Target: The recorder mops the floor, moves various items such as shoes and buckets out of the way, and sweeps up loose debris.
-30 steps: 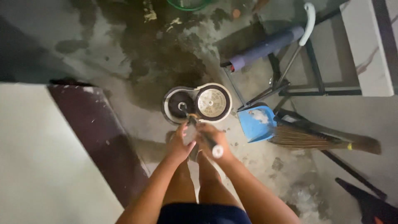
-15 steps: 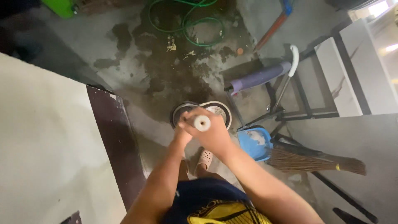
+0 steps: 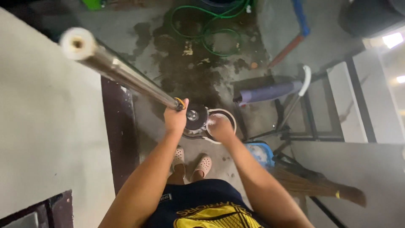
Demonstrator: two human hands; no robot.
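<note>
Spreading beneath everything is a grey concrete floor (image 3: 236,29) blotched with dark wet patches, a green garden hose (image 3: 211,21) coiled at its far end. A pale wall (image 3: 42,139) crowds the left; a black metal frame (image 3: 312,105) and straw broom (image 3: 320,188) hem the right. The left hand (image 3: 176,118) has its fingers clenched around the shiny metal mop pole (image 3: 122,71), tilted over the round white spin bucket (image 3: 209,122). The right hand (image 3: 220,128) rests on that bucket; its grip cannot be told.

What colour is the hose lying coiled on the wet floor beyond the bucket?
Green. The hose shows in loops near the top of the head view.
</note>
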